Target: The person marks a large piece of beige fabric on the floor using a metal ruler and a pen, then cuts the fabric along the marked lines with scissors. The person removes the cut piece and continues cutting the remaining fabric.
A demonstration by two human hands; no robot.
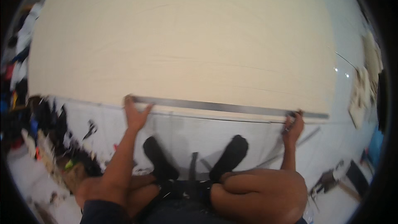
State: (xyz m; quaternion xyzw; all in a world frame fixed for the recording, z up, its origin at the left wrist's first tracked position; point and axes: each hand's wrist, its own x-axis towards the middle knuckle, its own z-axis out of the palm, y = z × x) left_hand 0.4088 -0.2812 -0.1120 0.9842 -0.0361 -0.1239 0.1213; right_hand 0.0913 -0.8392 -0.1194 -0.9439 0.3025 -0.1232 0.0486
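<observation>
Knees (248, 191) nearest; hands (134, 114) press ruler (224, 107) along board (182, 41) edge.

The long ruler (228, 108) looks like dull grey metal. The big cream sheet (182, 41) is matt, smooth cloth. The white floor (340, 141) shines glossy at the right.

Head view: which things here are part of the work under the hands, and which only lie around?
In use:
- long metal ruler, on the cloth's near edge
- cream cloth
- left hand, pressing on the ruler's end
- right hand, holding a small tool I cannot identify

Lying about:
- dark scraps
- paper pieces
</observation>
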